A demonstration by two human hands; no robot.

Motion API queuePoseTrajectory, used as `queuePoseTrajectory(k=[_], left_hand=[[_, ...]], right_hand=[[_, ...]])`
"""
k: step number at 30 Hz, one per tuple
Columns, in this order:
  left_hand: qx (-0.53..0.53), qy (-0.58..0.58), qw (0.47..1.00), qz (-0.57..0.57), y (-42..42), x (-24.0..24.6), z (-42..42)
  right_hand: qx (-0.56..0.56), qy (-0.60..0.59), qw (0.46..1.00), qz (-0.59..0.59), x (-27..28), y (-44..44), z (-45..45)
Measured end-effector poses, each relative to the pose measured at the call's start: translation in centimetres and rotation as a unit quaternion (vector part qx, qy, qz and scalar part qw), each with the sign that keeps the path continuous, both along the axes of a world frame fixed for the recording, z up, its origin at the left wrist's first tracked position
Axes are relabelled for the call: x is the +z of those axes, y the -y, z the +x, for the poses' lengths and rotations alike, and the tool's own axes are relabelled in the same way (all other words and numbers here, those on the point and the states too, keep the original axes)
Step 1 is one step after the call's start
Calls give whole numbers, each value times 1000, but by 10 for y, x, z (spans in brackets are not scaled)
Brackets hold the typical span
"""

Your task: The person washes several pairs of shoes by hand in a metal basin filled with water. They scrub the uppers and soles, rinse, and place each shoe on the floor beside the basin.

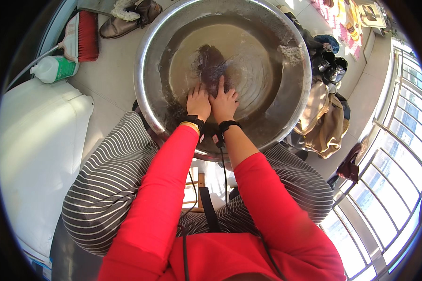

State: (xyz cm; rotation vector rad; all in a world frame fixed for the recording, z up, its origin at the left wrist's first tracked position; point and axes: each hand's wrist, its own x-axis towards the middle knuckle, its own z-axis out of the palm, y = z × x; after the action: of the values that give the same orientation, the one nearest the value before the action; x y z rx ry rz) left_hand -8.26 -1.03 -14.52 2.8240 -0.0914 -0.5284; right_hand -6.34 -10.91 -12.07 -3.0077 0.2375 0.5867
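In front of me is a wide round metal basin [145, 70] holding cloudy, greyish-brown water [256, 52]. A dark, wet, soft-looking item [211, 59], perhaps cloth, lies in the middle of the water; its exact kind is unclear. My left hand [199, 102] reaches in at the item's near left side, palm down, fingers stretched forward. Beside it my right hand [225, 102] has its index finger extended along the item and its other fingers bent. The thumbs nearly meet at the item's near end. Whether either hand grips the item is hidden. Both wrists wear black bands.
Black cables [225, 175] hang from near my wrists. On the left are a white box-like piece [45, 119], a jug with a green label [52, 69], a red-bristled broom [88, 37] and a brown boot [126, 23]. Shoes [328, 66], a tan bag-like item [320, 116] and a metal railing [390, 182] are on the right.
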Motion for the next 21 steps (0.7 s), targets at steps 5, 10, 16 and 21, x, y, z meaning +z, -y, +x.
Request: queuePoseTrajectory(k=[5,10,16,21], left_hand=[[101,-166,961,-198,-18,21,22],[223,52,950,-211,-27,58,46],[-137,15,990,-23,-45,113,80],[-234,-110,965,34,-41,113,77]], right_hand=[[4,-14,989,149,-5,26,5],[50,-4,978,205,13,53,8],[194,64,964,167,72,69,13],[291,86,942,144,84,70,10]])
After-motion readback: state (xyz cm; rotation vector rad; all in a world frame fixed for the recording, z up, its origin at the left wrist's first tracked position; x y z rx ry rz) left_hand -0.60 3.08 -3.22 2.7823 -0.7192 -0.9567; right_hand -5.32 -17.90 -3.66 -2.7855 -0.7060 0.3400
